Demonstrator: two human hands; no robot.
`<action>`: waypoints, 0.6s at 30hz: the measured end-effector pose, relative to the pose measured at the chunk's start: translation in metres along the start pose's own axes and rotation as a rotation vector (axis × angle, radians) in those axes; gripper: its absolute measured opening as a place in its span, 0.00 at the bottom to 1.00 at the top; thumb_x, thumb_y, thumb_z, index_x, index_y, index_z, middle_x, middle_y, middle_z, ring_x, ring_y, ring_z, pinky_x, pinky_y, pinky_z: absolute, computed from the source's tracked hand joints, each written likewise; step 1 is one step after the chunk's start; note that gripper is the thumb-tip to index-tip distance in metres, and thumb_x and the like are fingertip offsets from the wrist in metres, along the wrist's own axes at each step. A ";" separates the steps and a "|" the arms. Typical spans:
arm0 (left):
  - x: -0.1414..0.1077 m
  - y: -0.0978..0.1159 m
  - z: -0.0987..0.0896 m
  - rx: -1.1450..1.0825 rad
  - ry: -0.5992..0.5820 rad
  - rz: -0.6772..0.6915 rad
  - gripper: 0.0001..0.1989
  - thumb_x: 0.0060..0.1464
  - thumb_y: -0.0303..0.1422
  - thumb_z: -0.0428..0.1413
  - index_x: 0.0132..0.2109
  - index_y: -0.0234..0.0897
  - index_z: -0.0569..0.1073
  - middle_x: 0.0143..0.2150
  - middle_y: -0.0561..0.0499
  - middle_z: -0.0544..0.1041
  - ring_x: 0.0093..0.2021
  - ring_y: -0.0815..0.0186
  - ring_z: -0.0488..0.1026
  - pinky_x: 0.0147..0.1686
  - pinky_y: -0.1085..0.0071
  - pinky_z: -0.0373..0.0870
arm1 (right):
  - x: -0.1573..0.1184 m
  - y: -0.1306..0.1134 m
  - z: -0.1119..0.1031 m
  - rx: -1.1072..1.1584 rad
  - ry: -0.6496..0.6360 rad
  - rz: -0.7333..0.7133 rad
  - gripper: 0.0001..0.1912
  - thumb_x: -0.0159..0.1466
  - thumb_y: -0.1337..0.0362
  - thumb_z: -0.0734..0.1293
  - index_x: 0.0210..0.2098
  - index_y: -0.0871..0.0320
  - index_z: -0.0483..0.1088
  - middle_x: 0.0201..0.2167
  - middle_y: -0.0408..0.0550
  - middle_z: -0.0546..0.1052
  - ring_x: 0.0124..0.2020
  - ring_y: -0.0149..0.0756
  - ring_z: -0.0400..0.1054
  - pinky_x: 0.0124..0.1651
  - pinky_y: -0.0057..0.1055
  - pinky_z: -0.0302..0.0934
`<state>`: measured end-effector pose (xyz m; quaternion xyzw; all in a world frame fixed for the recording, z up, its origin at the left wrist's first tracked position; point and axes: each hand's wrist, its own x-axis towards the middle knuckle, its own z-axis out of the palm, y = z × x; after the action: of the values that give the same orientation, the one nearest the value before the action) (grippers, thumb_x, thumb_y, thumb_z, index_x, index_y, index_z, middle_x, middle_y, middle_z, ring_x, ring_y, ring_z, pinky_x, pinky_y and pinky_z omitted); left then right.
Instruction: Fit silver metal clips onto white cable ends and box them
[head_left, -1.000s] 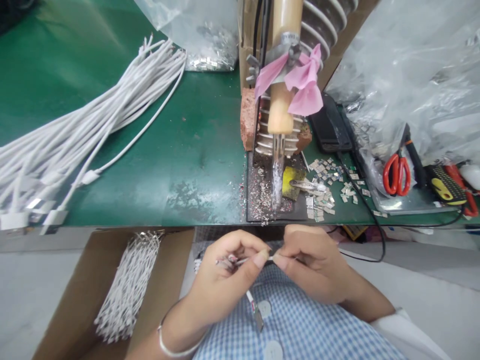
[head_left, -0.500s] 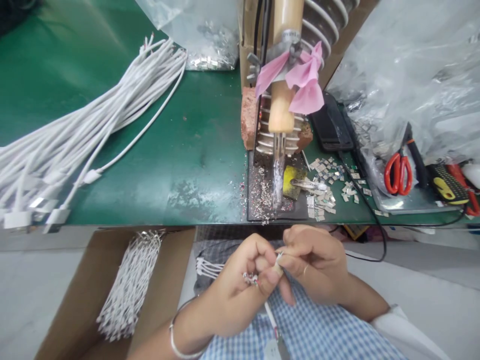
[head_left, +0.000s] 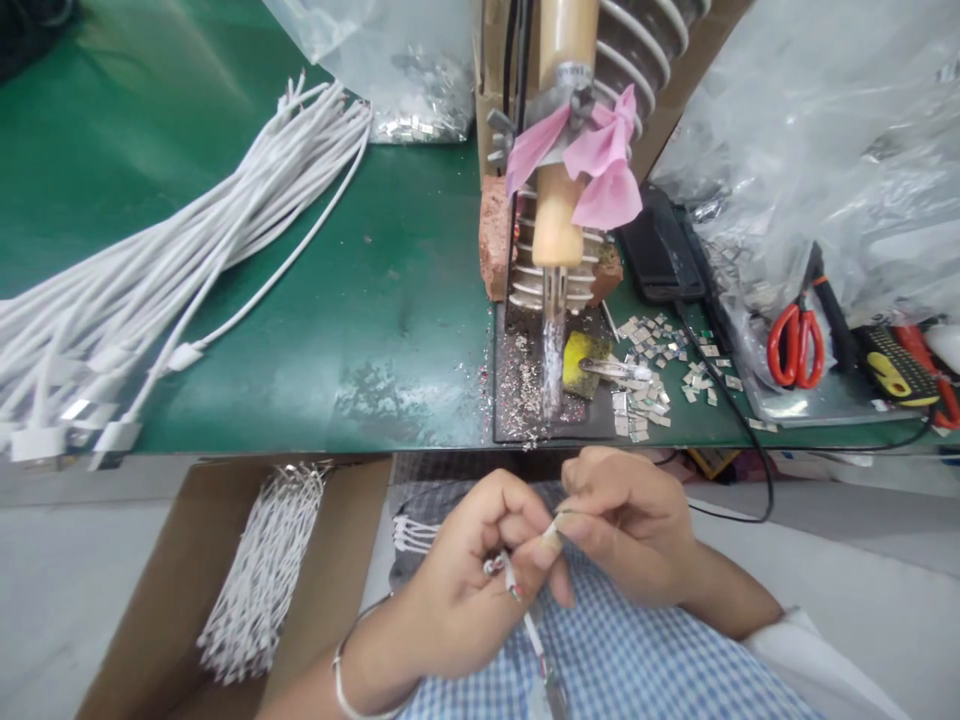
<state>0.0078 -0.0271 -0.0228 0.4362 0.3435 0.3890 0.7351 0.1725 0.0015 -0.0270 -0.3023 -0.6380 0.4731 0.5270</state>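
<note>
My left hand (head_left: 480, 575) is closed around white cables (head_left: 532, 632), whose stripped ends with small coloured wires show at the palm. Between its thumb and index finger is one white cable end (head_left: 553, 527). My right hand (head_left: 634, 525) pinches the tip of that same end, its thumb and index finger touching the left fingertips. Both hands are over the lap, just below the table edge. Above them a soldering iron (head_left: 553, 340) with a wooden handle and a pink cloth tie (head_left: 609, 165) points down over a dark tray (head_left: 514, 425).
White cables (head_left: 225, 220) lie on the green table (head_left: 420, 300) at left. A cardboard box (head_left: 142, 590) holds more cables (head_left: 262, 580). Near the iron are a yellow sponge (head_left: 577, 365), small metal connectors (head_left: 645, 405) and a phone (head_left: 660, 245). Red-handled cutters (head_left: 795, 345) lie at right.
The cable end between my fingertips has turned slightly, and its fine wires are now covered by my right fingers. Another white piece shows more at my left palm.
</note>
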 end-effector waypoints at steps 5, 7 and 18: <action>0.001 0.002 -0.004 0.131 -0.032 0.039 0.05 0.63 0.33 0.53 0.38 0.38 0.67 0.25 0.50 0.78 0.22 0.70 0.71 0.22 0.77 0.66 | -0.004 0.003 0.009 0.152 0.034 0.059 0.07 0.65 0.65 0.64 0.30 0.54 0.65 0.19 0.38 0.64 0.18 0.26 0.55 0.23 0.25 0.55; 0.003 0.006 -0.007 0.277 -0.001 0.109 0.03 0.60 0.29 0.55 0.35 0.38 0.70 0.22 0.53 0.75 0.19 0.71 0.68 0.18 0.78 0.62 | -0.005 0.004 0.008 0.149 0.043 0.069 0.09 0.63 0.65 0.65 0.26 0.54 0.63 0.18 0.37 0.62 0.18 0.26 0.55 0.21 0.25 0.52; 0.013 0.010 -0.006 0.657 0.040 0.219 0.06 0.52 0.25 0.60 0.33 0.41 0.78 0.25 0.54 0.80 0.23 0.69 0.74 0.22 0.77 0.66 | -0.003 -0.011 -0.022 -0.282 -0.183 -0.026 0.07 0.58 0.72 0.62 0.26 0.55 0.63 0.17 0.38 0.65 0.19 0.26 0.58 0.24 0.26 0.54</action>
<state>0.0060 -0.0107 -0.0181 0.6763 0.4157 0.3427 0.5023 0.1956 0.0013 -0.0182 -0.3207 -0.7473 0.3975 0.4251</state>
